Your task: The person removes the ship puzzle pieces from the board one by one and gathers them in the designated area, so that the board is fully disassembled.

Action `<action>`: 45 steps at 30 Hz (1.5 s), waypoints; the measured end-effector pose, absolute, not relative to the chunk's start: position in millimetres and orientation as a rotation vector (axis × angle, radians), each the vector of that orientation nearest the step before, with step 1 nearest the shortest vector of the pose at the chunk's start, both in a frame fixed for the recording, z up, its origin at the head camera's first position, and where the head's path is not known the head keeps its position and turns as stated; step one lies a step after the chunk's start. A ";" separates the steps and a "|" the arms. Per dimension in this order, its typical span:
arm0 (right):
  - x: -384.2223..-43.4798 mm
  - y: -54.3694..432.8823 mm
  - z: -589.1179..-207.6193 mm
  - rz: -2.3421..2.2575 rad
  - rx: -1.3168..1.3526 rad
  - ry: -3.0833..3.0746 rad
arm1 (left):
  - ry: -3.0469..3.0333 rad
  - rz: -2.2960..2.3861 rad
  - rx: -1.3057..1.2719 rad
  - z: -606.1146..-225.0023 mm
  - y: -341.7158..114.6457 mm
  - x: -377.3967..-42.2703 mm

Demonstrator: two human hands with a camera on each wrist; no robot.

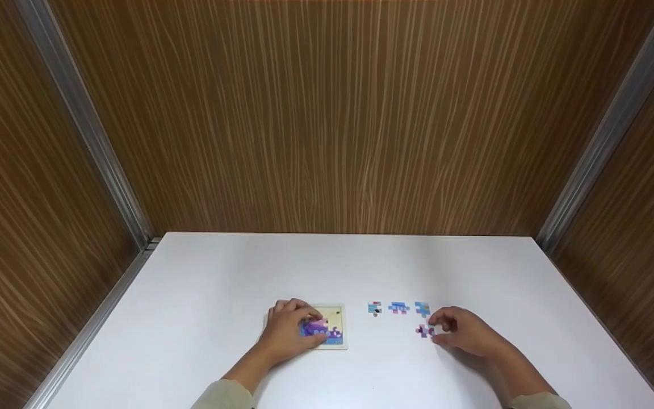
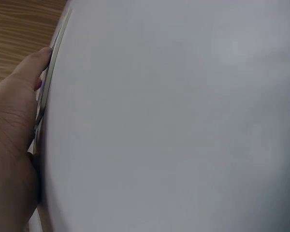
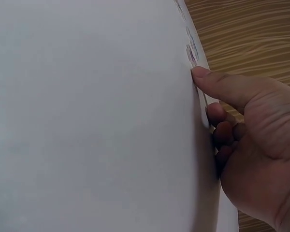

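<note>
A small square jigsaw board (image 1: 345, 326) with a pale frame lies on the white table, partly filled with purple, pink and blue pieces. Over its left part rests my left hand (image 1: 290, 330), thumb and forefinger spread on the picture; the other fingertips are hidden. In the left wrist view the thumb (image 2: 34, 65) lies along the board's edge (image 2: 52, 72). To the right, my right hand (image 1: 466, 331) pinches the edge of a purple puzzle piece (image 1: 423, 330) between thumb and forefinger. This piece is flat on the table.
Above the purple piece lie three loose puzzle pieces in a row: a white-and-blue one (image 1: 374, 308), a blue-and-pink one (image 1: 399, 307) and a blue one (image 1: 422, 308). Brown wood-grain panels (image 1: 349, 113) enclose the white table (image 1: 219, 272) at the back and sides.
</note>
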State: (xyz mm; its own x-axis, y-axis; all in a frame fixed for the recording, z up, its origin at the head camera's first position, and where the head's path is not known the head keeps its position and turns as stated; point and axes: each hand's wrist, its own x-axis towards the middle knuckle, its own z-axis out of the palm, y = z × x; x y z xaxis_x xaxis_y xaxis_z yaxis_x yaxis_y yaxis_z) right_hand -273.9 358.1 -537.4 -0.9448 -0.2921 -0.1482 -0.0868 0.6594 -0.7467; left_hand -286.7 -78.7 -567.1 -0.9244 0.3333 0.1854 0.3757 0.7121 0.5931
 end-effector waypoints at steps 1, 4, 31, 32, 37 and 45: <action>-273.6 358.4 -536.4 -1.158 -0.309 2.616 | -2.846 -1.015 -0.591 -567.1 -79.0 -286.7; -272.9 358.7 -531.8 -1.152 -0.307 2.597 | -2.856 -1.035 -0.581 -566.4 -79.3 -286.9; -277.0 253.0 -509.3 -1.162 -0.520 2.688 | -2.878 -1.090 -0.659 -563.0 -83.8 -288.7; -277.3 246.9 -510.8 -1.173 -0.512 2.683 | -2.879 -1.084 -0.660 -563.5 -83.6 -288.9; -278.8 218.0 -518.4 -1.259 -0.509 2.653 | -2.879 -1.059 -0.667 -564.5 -82.7 -289.6; -280.5 182.0 -527.9 -1.280 -0.614 2.577 | -2.866 -1.051 -0.675 -564.7 -82.1 -289.1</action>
State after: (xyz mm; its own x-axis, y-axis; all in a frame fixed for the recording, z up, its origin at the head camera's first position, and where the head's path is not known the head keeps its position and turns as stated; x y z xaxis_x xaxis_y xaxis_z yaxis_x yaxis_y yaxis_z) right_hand -280.5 182.0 -527.9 -0.8940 -0.4480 0.0059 -0.2754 0.5391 -0.7960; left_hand -289.1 -82.1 -564.7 -0.9067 0.3907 0.1587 0.4007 0.6809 0.6131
